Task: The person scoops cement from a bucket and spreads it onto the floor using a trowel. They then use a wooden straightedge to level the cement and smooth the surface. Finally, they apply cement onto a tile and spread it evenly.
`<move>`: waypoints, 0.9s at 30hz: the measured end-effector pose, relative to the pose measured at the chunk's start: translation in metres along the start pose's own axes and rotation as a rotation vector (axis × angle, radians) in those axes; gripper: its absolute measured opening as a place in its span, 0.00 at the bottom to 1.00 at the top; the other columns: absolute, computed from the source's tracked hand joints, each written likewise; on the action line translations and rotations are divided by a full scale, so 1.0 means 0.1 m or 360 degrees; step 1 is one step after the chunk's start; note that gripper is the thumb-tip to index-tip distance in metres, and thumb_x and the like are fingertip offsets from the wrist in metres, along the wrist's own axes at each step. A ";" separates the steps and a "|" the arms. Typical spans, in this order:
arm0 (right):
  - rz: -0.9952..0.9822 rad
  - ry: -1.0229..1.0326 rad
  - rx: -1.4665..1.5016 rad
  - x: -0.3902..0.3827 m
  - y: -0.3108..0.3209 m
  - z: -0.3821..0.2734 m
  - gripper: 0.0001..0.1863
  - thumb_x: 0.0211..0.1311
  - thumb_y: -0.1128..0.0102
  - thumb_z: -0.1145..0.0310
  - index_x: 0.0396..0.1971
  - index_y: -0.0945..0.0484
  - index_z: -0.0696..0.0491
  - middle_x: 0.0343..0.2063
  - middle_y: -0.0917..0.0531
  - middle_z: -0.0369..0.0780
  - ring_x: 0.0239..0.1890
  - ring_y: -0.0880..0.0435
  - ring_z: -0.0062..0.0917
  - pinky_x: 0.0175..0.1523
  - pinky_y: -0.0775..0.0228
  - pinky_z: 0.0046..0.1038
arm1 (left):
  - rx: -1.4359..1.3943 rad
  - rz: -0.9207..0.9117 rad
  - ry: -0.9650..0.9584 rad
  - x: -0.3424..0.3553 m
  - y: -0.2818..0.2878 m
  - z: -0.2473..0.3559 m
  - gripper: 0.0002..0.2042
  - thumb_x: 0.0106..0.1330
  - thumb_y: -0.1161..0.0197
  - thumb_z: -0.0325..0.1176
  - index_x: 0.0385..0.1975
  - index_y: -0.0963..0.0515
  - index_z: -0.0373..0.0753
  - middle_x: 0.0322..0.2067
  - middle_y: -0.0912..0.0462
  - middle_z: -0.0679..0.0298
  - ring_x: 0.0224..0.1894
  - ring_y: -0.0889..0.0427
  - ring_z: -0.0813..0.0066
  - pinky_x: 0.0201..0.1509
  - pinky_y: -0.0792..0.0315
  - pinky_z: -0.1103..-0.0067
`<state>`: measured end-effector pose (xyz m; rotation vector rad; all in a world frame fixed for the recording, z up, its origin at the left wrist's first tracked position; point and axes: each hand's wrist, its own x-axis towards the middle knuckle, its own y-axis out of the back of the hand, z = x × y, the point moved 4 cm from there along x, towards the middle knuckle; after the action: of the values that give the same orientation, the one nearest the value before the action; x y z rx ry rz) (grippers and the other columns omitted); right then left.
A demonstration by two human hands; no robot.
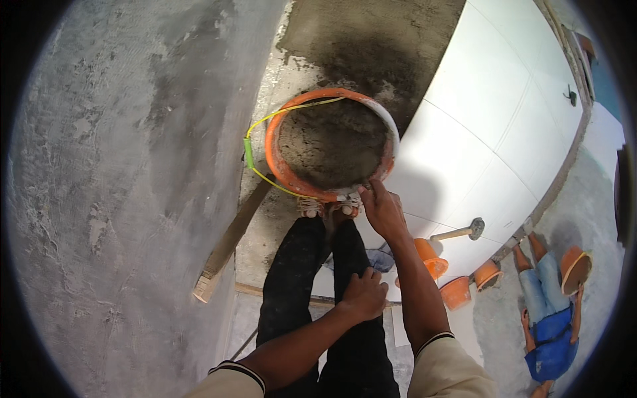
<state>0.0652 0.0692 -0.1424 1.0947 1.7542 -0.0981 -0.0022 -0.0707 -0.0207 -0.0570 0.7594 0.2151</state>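
An orange bucket [335, 146] full of wet grey mortar stands at my feet on rough concrete, its yellow wire handle with a green grip [249, 152] hanging to the left side. My right hand [377, 207] has its fingers closed on the bucket's lower right rim. My left hand [361, 293] is in front of my dark trouser leg, lower down, with fingers curled; whether anything is inside them is hidden. A wooden board [225, 252] lies slanting just left of the bucket.
White tiles [484, 113] cover the right side, holding a mallet [474, 229] and orange containers [456, 292]. A plastered grey surface [113, 172] fills the left. At the lower right another person [551, 338] carries an orange bucket [574, 270] of grey material.
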 end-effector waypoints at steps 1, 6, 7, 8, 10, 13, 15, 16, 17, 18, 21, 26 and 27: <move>0.0037 0.0100 0.0044 0.07 0.03 0.07 0.22 0.77 0.43 0.58 0.60 0.26 0.60 0.36 0.14 0.63 0.43 0.16 0.66 0.49 0.25 0.59 | 0.0034 -0.0015 0.0002 0.00 0.03 -0.02 0.20 0.68 0.33 0.48 0.49 0.15 0.38 0.53 0.19 0.53 0.61 0.25 0.52 0.56 0.25 0.53; 0.0017 0.0149 0.0013 -0.01 0.23 0.08 0.22 0.76 0.40 0.56 0.57 0.22 0.58 0.32 0.13 0.59 0.41 0.13 0.61 0.46 0.24 0.53 | -0.0004 -0.0131 0.0025 0.00 0.15 -0.06 0.21 0.69 0.33 0.49 0.51 0.15 0.37 0.53 0.20 0.51 0.62 0.24 0.50 0.58 0.25 0.51; -0.0042 0.0119 0.0016 -0.04 0.31 0.10 0.21 0.76 0.39 0.56 0.56 0.21 0.58 0.31 0.13 0.59 0.40 0.13 0.59 0.45 0.23 0.51 | -0.0017 -0.0162 0.0045 0.02 0.17 -0.07 0.21 0.70 0.34 0.49 0.51 0.15 0.37 0.54 0.20 0.51 0.62 0.25 0.50 0.59 0.25 0.50; -0.0090 0.0125 0.0058 -0.06 0.40 0.07 0.21 0.76 0.38 0.56 0.55 0.20 0.59 0.30 0.13 0.56 0.37 0.12 0.54 0.43 0.23 0.48 | -0.0019 -0.0159 0.0048 0.04 0.20 -0.08 0.21 0.71 0.34 0.49 0.51 0.15 0.37 0.53 0.19 0.51 0.62 0.24 0.50 0.59 0.25 0.51; -0.0204 0.0110 0.0133 -0.14 0.63 0.02 0.22 0.76 0.37 0.55 0.52 0.18 0.61 0.29 0.13 0.51 0.32 0.11 0.42 0.40 0.23 0.41 | -0.0048 -0.0171 0.0049 0.06 0.22 -0.07 0.21 0.71 0.34 0.50 0.51 0.15 0.37 0.53 0.19 0.51 0.62 0.24 0.50 0.60 0.26 0.51; -0.0185 0.0205 0.0149 -0.03 1.09 -0.10 0.16 0.74 0.35 0.60 0.50 0.17 0.57 0.27 0.13 0.50 0.31 0.13 0.44 0.41 0.23 0.39 | -0.0031 -0.0249 0.0068 0.09 0.34 -0.04 0.20 0.74 0.37 0.49 0.53 0.15 0.39 0.54 0.19 0.54 0.63 0.24 0.53 0.63 0.29 0.53; -0.0087 0.0519 0.0121 0.26 1.48 -0.22 0.16 0.73 0.35 0.61 0.51 0.18 0.57 0.29 0.13 0.49 0.28 0.15 0.40 0.39 0.23 0.38 | -0.0055 -0.0178 0.0031 0.11 0.43 -0.04 0.21 0.72 0.35 0.50 0.50 0.15 0.38 0.51 0.18 0.53 0.58 0.21 0.52 0.59 0.26 0.53; -0.0006 0.0269 -0.0011 0.45 1.67 -0.31 0.16 0.73 0.35 0.62 0.51 0.18 0.57 0.31 0.13 0.50 0.28 0.15 0.37 0.39 0.23 0.38 | -0.0070 -0.0141 0.0023 0.10 0.47 -0.06 0.21 0.71 0.34 0.50 0.48 0.15 0.37 0.49 0.17 0.52 0.56 0.20 0.51 0.58 0.25 0.53; 0.0085 0.0328 -0.0071 0.71 1.86 -0.35 0.16 0.73 0.35 0.62 0.51 0.17 0.57 0.31 0.13 0.49 0.28 0.15 0.37 0.39 0.23 0.37 | -0.0053 -0.0106 0.0018 0.09 0.51 -0.06 0.21 0.71 0.34 0.51 0.47 0.15 0.37 0.48 0.17 0.53 0.55 0.19 0.51 0.56 0.25 0.53; 0.0317 0.0617 -0.0112 0.99 2.06 -0.35 0.17 0.72 0.34 0.61 0.52 0.17 0.57 0.30 0.13 0.49 0.28 0.15 0.36 0.38 0.24 0.37 | -0.0033 -0.0078 -0.0008 0.08 0.55 -0.04 0.21 0.71 0.34 0.51 0.47 0.15 0.37 0.47 0.17 0.53 0.54 0.19 0.52 0.55 0.24 0.53; 0.0749 0.0838 -0.0487 1.95 2.66 -0.57 0.19 0.72 0.34 0.60 0.56 0.19 0.54 0.37 0.11 0.50 0.35 0.12 0.42 0.43 0.20 0.40 | -0.0042 0.0055 -0.0033 0.09 0.64 0.01 0.20 0.71 0.34 0.51 0.45 0.16 0.38 0.44 0.17 0.54 0.52 0.18 0.53 0.53 0.23 0.54; 0.1394 0.1016 -0.0777 3.24 2.85 -1.03 0.21 0.72 0.34 0.58 0.59 0.19 0.52 0.47 0.13 0.50 0.49 0.13 0.48 0.52 0.21 0.46 | -0.0107 0.0071 -0.0061 0.17 0.90 0.05 0.19 0.70 0.32 0.49 0.47 0.18 0.38 0.44 0.19 0.54 0.51 0.18 0.53 0.52 0.23 0.55; 0.1462 0.1005 -0.0745 3.43 2.79 -0.97 0.21 0.72 0.35 0.58 0.59 0.20 0.52 0.49 0.13 0.50 0.52 0.14 0.49 0.54 0.22 0.45 | -0.0118 0.0087 -0.0076 0.17 0.89 0.06 0.19 0.70 0.32 0.48 0.47 0.19 0.38 0.45 0.20 0.54 0.51 0.18 0.53 0.52 0.23 0.55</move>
<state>0.1706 0.4954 -0.2513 1.5460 1.4807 1.2667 -0.0054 0.0201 -0.0254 -0.1011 0.7059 0.2959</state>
